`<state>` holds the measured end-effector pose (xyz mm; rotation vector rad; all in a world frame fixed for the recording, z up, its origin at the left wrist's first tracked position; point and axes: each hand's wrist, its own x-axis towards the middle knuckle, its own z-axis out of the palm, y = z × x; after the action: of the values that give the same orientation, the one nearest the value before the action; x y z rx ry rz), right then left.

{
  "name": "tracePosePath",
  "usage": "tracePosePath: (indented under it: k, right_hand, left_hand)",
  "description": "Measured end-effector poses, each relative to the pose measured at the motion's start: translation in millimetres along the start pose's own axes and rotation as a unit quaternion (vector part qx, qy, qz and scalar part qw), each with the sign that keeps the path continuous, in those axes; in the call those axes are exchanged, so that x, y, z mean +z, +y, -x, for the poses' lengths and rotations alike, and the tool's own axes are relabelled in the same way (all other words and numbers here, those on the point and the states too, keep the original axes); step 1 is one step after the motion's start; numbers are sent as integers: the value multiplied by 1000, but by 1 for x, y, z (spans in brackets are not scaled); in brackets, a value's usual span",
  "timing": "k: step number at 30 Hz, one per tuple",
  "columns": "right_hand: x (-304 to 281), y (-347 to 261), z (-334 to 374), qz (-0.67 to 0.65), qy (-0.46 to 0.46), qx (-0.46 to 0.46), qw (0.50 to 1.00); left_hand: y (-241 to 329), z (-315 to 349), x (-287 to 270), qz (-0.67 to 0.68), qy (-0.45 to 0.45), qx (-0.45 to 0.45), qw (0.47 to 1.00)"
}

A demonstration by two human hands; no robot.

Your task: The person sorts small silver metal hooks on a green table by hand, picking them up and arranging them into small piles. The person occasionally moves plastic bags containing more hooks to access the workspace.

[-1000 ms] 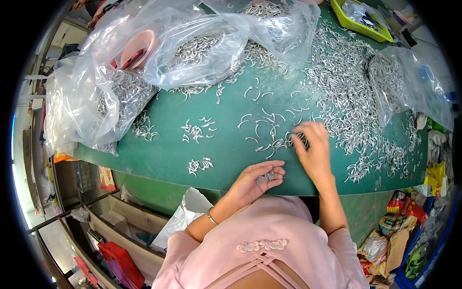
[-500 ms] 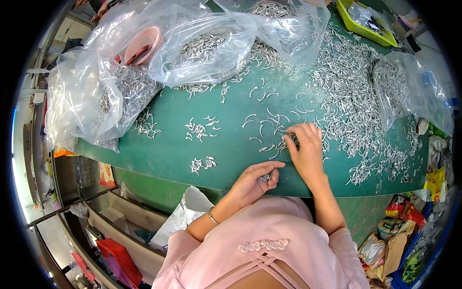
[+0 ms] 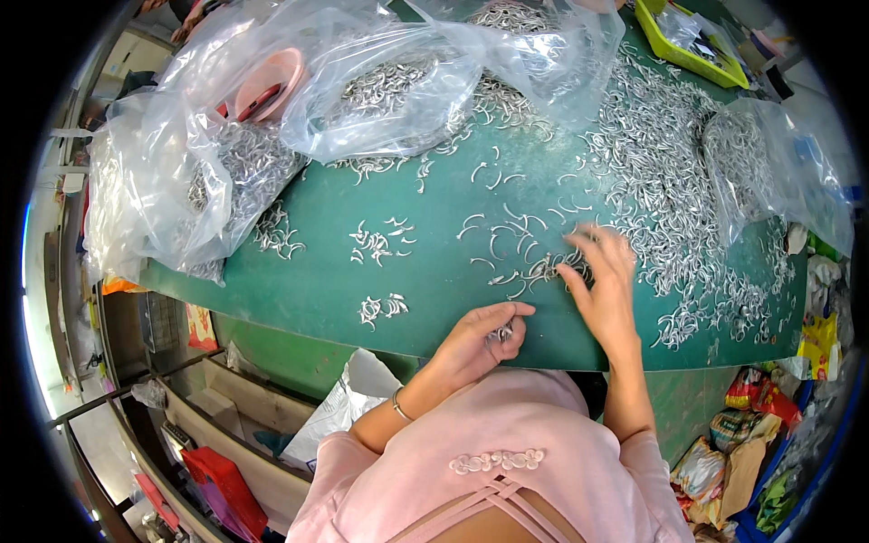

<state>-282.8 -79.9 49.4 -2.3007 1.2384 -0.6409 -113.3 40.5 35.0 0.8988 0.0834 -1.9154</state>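
Note:
My left hand (image 3: pixel 478 342) is curled closed near the front edge of the green table (image 3: pixel 434 290), around several small curved silvery metal pieces (image 3: pixel 501 334). To its right, my right hand (image 3: pixel 606 285) hovers just over the tabletop with its fingers apart, their tips slightly blurred. Under and beside those fingertips lies a loose cluster of curved metal pieces (image 3: pixel 543 268). A big spread of the same pieces (image 3: pixel 665 181) covers the table beyond and right of my right hand. Two small groups (image 3: pixel 380 309) sit to the left.
Clear plastic bags full of metal pieces (image 3: pixel 385 86) line the far side, another bag (image 3: pixel 738 163) at the right. A pink bowl (image 3: pixel 281 77) rests among them. A yellow-green tray (image 3: pixel 683 50) stands far right. Below left are a shelf frame and a red basket (image 3: pixel 222 484).
My right hand has shifted right, away from the loose cluster, and its fingers have spread. More of the cluster shows. My left hand has stayed almost in place.

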Motion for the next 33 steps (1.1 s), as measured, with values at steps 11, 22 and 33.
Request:
tracePosePath:
  k: [11,22,33]
  right_hand:
    - [22,10,24,45,0,15,999]
    - [30,-7,25,-16,-6,-13,1000]
    - [3,1,20,-110,20,41,993]
  left_hand:
    - [50,44,-39,145,86,221,961]
    - [95,52,-100,91,263,502,819]
    - [95,12,-92,-528,359,480,602]
